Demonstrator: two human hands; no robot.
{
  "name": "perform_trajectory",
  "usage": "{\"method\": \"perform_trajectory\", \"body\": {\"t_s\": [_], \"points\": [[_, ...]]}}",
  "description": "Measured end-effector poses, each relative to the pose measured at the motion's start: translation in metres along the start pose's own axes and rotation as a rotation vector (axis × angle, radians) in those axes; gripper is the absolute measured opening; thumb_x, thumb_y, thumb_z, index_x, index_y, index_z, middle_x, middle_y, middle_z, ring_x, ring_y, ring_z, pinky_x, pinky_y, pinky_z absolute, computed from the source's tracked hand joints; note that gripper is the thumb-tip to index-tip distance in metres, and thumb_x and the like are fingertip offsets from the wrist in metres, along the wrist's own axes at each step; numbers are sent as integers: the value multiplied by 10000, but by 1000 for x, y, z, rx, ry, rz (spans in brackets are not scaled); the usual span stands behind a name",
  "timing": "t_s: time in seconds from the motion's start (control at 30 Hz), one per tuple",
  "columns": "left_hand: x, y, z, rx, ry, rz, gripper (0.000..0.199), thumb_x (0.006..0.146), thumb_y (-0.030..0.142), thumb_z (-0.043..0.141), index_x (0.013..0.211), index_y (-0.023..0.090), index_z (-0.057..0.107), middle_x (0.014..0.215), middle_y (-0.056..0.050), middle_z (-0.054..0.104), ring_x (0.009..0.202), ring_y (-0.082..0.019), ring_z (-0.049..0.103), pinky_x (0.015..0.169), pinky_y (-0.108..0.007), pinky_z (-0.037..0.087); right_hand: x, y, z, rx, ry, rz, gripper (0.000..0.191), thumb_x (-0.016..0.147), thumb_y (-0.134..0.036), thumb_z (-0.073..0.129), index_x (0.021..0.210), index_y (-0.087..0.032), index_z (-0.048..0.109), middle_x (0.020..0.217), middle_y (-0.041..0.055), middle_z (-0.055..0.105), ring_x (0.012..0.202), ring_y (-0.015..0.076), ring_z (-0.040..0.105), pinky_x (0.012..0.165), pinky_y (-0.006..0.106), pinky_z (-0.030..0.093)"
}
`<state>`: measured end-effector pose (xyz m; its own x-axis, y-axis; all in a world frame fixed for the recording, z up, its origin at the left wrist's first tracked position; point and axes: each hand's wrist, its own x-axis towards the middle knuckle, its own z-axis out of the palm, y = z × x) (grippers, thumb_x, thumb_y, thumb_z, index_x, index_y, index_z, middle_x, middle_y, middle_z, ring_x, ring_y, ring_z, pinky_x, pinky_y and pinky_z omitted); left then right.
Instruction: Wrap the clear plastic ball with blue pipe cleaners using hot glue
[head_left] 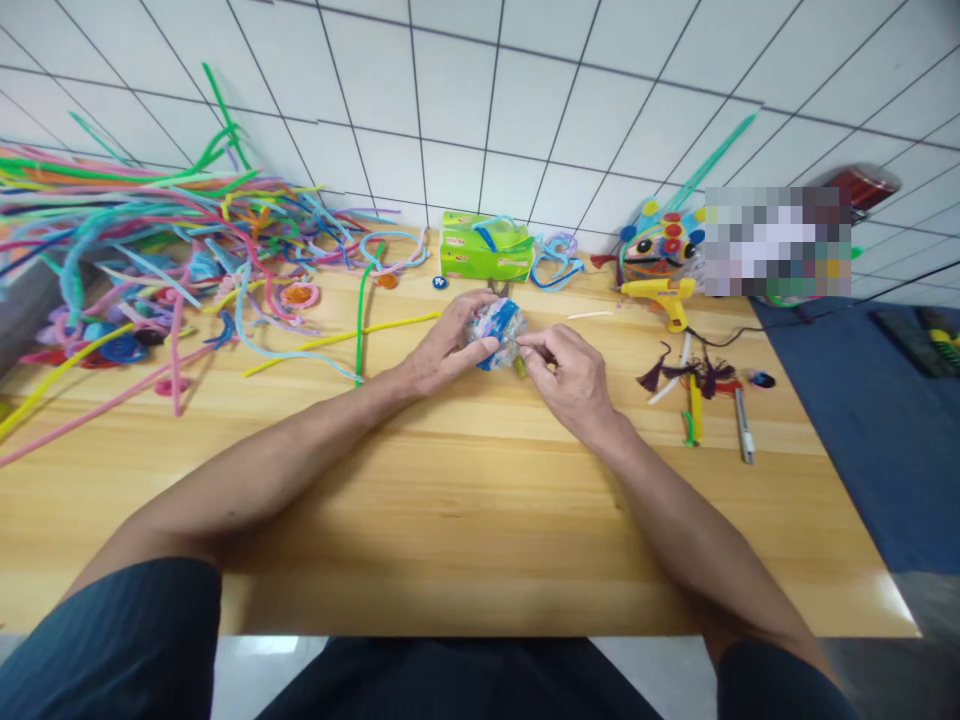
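Observation:
A small rounded craft piece, blue with clear and whitish parts, sits between my hands above the wooden table. My left hand grips it from the left, with the thumb across its front. At its right side, my right hand is closed in a pinch, thumb and forefinger together. Whatever those fingertips hold is too small to make out. A bit of yellow shows just under the piece, and dark tips, perhaps of a tool, show behind it.
Heaped pipe cleaners spread over the left side. Behind my hands stands a green box. To the right lie a yellow glue gun with its cord, dark tassels, a utility knife and a colourful decorated craft.

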<state>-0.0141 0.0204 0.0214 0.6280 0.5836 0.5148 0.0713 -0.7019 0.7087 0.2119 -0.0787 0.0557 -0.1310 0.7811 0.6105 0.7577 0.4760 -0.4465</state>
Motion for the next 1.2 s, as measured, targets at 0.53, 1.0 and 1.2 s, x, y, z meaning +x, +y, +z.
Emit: {"method": "perform_trajectory", "body": {"t_s": [0.53,1.0,1.2], "points": [[0,-2,0,135,-7,101,733,1070,573,673,1690,274,421,1728,-200,459,1661,-381,408,1369,-628,356,1,1,2,64,16,45,169,989,-170,617,1011,-230,774,871,26,763,758,179,660,743,321,525],[0,5,0,145,-20,34,634,1100,594,602,1627,275,455,1673,-176,498,1641,-346,412,1375,-608,356,1,0,1,87,7,18,196,976,-113,616,1033,-228,765,952,36,797,840,190,714,793,329,553],[0,5,0,139,-11,53,614,1107,567,601,1627,276,452,1676,-172,490,1635,-349,422,1372,-599,359,1,1,1,81,2,15,183,980,-133,612,1027,-234,758,956,31,798,846,191,713,791,326,550]]}}
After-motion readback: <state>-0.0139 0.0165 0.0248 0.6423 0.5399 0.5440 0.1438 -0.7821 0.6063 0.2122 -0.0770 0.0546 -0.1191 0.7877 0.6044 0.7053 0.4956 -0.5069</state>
